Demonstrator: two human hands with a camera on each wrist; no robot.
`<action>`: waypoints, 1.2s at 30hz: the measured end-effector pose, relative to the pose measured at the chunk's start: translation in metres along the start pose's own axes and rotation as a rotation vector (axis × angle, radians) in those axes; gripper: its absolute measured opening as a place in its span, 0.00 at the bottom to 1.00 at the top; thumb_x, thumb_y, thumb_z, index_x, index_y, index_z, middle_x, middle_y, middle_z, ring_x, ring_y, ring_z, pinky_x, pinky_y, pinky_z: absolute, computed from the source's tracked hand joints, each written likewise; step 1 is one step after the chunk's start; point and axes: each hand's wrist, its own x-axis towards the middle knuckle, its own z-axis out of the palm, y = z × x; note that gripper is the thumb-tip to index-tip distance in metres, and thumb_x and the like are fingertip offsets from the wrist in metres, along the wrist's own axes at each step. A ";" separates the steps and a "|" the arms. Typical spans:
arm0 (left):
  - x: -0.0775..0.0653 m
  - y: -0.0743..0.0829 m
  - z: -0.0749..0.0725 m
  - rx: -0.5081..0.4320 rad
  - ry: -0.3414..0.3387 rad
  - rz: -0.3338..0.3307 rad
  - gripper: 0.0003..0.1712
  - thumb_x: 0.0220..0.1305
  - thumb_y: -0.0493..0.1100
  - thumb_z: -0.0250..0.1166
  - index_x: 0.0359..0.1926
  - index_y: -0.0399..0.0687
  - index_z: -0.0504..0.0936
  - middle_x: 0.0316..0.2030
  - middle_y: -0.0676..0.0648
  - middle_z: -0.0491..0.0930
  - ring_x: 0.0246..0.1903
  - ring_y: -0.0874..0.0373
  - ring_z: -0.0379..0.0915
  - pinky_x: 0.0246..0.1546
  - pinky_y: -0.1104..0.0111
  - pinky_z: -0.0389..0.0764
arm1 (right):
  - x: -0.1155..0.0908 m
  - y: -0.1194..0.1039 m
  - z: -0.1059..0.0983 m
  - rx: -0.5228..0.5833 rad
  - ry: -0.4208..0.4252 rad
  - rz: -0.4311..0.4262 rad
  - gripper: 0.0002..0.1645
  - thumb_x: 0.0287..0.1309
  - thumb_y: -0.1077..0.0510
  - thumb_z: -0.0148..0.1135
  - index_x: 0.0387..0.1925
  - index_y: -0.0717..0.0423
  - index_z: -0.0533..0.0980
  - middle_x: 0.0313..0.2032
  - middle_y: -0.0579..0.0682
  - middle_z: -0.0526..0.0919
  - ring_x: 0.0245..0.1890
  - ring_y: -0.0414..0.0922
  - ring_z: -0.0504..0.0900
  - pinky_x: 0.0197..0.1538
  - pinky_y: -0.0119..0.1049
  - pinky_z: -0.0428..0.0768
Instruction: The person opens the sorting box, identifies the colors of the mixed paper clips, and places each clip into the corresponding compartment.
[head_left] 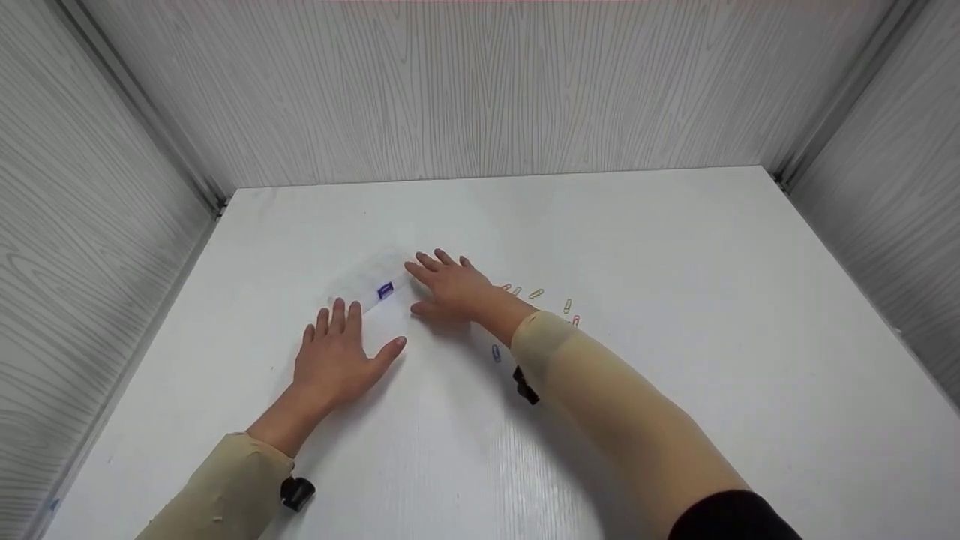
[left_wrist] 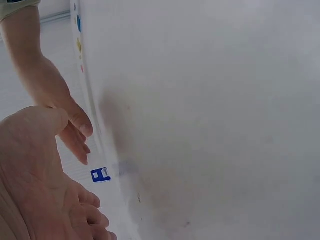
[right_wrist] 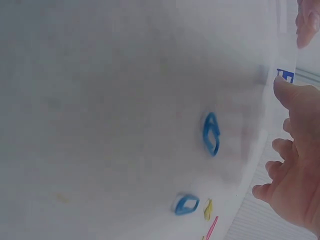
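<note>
Firstly, from the head view, we record what looks like a thin translucent bag [head_left: 358,282] lying on the white table [head_left: 712,360], beyond the left hand [head_left: 336,365] and just to the left of the right hand [head_left: 450,292]. Its blue-violet tab [head_left: 385,290] sits between the two sets of fingertips. We find both hands released: the left has its fingers extended and its thumb spread wide, the right has its fingers reaching out over the near end of the plastic, and neither grasps anything. Whether the fingertips actually touch the film we cannot tell. Near the right wrist we note scattered paper clips [head_left: 536,293], slim bent loops in yellow, red and blue, partly covered by the forearm. Both sleeves [head_left: 225,487] are pale beige and wrinkled at places; the back wall [head_left: 480,90] is a grey-white panel with wavy wood grain. Turning to the left wrist view, we see the tab beside the left fingers, a small blue rectangle with pale openings, and the right hand farther off with straight fingers; several clips beyond are blurred specks of colour. Finally, in the right wrist view, we observe the right thumb overlapping the tab's lower corner, contact undetermined, with the left hand just inside the upper edge. Two blue clips show as rounded, slightly blurred loops on the smooth tabletop, near yellow and pink ones.
</note>
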 end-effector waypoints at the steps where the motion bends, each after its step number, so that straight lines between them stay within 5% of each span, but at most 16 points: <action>1: 0.001 0.001 0.000 0.000 0.001 0.001 0.62 0.74 0.76 0.51 0.81 0.26 0.50 0.80 0.25 0.44 0.79 0.26 0.39 0.76 0.36 0.44 | -0.001 0.001 0.000 -0.003 0.003 -0.002 0.49 0.77 0.33 0.53 0.87 0.41 0.46 0.85 0.46 0.43 0.84 0.52 0.40 0.80 0.58 0.48; 9: 0.012 0.003 -0.001 -0.014 -0.001 0.012 0.61 0.74 0.75 0.52 0.81 0.26 0.50 0.80 0.25 0.45 0.79 0.26 0.38 0.77 0.39 0.43 | -0.005 0.009 -0.004 -0.030 0.020 -0.028 0.46 0.79 0.35 0.52 0.86 0.49 0.52 0.85 0.46 0.46 0.84 0.50 0.41 0.79 0.57 0.50; 21: 0.031 0.007 -0.002 -0.014 -0.036 0.070 0.59 0.75 0.74 0.51 0.82 0.29 0.49 0.81 0.28 0.45 0.80 0.28 0.38 0.77 0.41 0.43 | -0.021 0.032 -0.006 -0.017 0.024 -0.008 0.39 0.83 0.43 0.50 0.85 0.46 0.54 0.84 0.45 0.52 0.84 0.50 0.46 0.80 0.57 0.49; 36: 0.068 0.052 0.002 0.008 -0.127 0.180 0.57 0.74 0.75 0.51 0.85 0.39 0.51 0.83 0.35 0.46 0.82 0.36 0.38 0.79 0.47 0.43 | -0.070 0.085 -0.011 0.047 0.054 0.089 0.35 0.83 0.54 0.50 0.85 0.46 0.57 0.83 0.46 0.55 0.83 0.52 0.49 0.80 0.58 0.48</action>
